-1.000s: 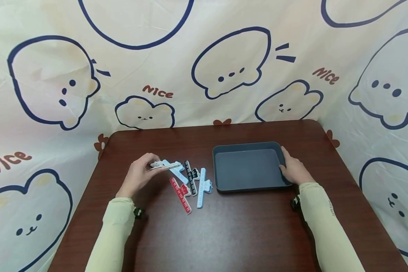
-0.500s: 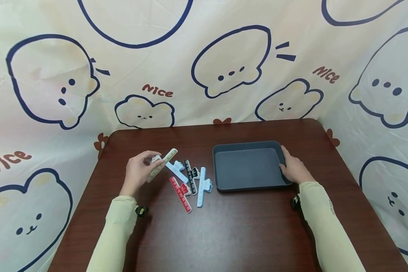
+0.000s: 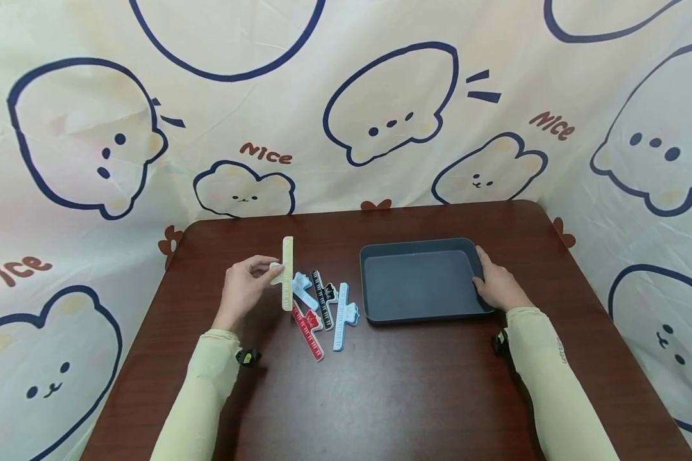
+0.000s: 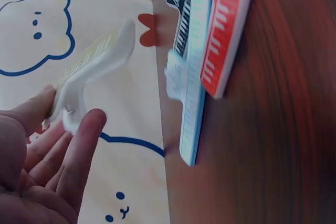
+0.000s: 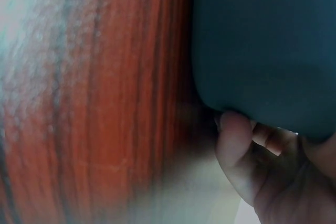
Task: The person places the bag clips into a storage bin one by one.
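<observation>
My left hand (image 3: 245, 288) pinches a pale yellow clip (image 3: 288, 275) with a ruler-like straight edge, held raised at the left. In the left wrist view this clip (image 4: 97, 61) appears side-on between thumb and fingers. Just right of it lie a light blue clip (image 3: 305, 291), a black clip (image 3: 323, 301), a red clip (image 3: 308, 331) and another light blue clip (image 3: 343, 317), bunched on the table. At the tray's right end my right hand (image 3: 500, 285) grips the rim of a dark grey tray (image 3: 421, 317); the right wrist view shows the thumb against the tray's edge.
The brown wooden table (image 3: 380, 397) bears everything. Behind and beside it hangs a cream cloth (image 3: 311, 128) printed with cartoon bears, meeting the table's back and side edges. A dark wrist device (image 3: 248, 357) sits at the left cuff, another at the right (image 3: 500, 342).
My left hand has lifted the pale yellow clip off the pile and turned it, from lying nearly flat and sideways to pointing away from me. The right hand and tray have stayed put.
</observation>
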`<state>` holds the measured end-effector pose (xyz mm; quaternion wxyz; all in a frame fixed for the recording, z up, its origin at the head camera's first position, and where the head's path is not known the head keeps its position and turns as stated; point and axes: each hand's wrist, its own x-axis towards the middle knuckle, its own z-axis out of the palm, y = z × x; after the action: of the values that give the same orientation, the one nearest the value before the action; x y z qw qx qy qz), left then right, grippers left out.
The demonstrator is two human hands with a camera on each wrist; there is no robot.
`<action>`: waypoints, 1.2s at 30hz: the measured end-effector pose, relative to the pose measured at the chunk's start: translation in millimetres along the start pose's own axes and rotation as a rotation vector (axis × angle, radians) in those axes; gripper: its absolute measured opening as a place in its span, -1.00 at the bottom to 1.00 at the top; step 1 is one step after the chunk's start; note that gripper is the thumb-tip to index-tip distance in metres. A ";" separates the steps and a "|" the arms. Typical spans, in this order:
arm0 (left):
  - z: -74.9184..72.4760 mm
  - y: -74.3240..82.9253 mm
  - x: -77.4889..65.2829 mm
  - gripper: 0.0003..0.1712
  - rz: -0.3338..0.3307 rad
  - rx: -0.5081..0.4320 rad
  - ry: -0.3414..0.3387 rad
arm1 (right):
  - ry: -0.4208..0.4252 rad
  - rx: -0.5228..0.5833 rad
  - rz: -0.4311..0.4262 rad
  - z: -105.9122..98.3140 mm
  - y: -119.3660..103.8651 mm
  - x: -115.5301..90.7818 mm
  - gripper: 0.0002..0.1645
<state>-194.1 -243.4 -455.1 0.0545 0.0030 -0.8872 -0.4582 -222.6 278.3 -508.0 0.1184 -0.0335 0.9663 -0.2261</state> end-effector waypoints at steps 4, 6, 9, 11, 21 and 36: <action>5.1 4.3 0.8 -0.50 -0.034 -0.140 -0.070 | 0.000 0.002 0.003 0.4 0.1 0.1 -0.06; 7.4 7.4 1.1 -0.50 -0.060 -0.216 -0.106 | 0.000 0.004 0.007 0.7 0.0 0.0 -0.06; 11.1 10.6 2.7 -0.51 -0.105 -0.313 -0.150 | 0.001 0.005 0.009 0.7 0.1 -0.3 -0.06; 13.9 11.4 3.7 -0.52 -0.132 -0.341 -0.169 | 0.002 0.007 0.007 0.6 0.4 -0.4 -0.06; 29.4 12.9 8.1 -0.52 -0.207 -0.293 -0.230 | 0.001 0.009 0.004 1.2 0.9 0.0 -0.06; 63.4 48.9 15.4 -0.60 -0.101 -0.331 -0.314 | -0.011 -0.002 -0.004 4.7 2.2 2.0 -0.06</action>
<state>-213.5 -164.4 -450.2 -0.1076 -0.0327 -0.7963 -0.5943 -223.4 278.0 -513.5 0.1231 -0.0369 0.9658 -0.2250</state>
